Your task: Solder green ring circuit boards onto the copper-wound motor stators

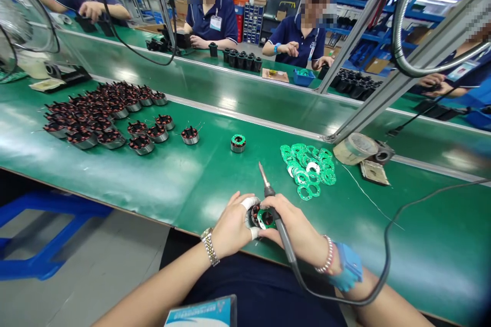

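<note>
My left hand (231,226) is closed round a motor stator (253,214) with copper windings, near the table's front edge; white tape or finger cots cover its thumb and a finger. My right hand (297,220) grips a soldering iron (284,239), whose bare tip points up and away from me. The same hand's thumb and fingers also hold a green ring-shaped circuit board (264,218) against the stator; whether it is seated cannot be seen. Beyond my hands stands another stator (238,144) with a green ring on top.
Many stators (103,112) crowd the left, with a single one (190,136) nearer the middle. Loose green ring boards (309,166) lie right of centre. Behind them are a roll of tape (355,148) and a small sponge tray (375,171). The iron's cable (387,245) loops right. Co-workers sit opposite.
</note>
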The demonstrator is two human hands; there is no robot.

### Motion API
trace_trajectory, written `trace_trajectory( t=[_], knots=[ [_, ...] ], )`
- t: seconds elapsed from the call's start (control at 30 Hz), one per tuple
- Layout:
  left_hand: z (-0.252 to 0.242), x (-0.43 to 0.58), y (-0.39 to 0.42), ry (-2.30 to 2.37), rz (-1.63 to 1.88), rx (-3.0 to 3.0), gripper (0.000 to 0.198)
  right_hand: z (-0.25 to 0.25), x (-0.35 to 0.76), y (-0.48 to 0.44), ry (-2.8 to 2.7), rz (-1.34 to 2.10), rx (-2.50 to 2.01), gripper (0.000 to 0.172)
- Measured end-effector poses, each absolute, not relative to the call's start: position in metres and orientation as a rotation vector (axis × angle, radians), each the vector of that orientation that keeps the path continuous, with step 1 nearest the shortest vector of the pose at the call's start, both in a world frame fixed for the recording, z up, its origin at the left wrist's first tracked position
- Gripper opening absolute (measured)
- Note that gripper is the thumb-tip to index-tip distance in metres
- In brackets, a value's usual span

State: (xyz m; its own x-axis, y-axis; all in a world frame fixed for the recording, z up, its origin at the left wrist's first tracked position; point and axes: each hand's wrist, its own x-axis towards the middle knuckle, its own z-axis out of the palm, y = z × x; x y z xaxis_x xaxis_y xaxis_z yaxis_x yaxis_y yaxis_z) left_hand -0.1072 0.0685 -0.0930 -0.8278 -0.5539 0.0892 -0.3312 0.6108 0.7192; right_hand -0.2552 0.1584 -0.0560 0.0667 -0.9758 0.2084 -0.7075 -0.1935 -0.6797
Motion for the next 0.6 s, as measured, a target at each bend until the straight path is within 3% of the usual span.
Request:
trace_trajectory(
  t=[0.6],
  knots=[
    [-0.095, -0.108, 0.073, -2.504, -0.945, 0.735, 0.052, -0.081, -0.241, 0.158, 1.856, -1.195, -1.858, 0.041]
  ],
)
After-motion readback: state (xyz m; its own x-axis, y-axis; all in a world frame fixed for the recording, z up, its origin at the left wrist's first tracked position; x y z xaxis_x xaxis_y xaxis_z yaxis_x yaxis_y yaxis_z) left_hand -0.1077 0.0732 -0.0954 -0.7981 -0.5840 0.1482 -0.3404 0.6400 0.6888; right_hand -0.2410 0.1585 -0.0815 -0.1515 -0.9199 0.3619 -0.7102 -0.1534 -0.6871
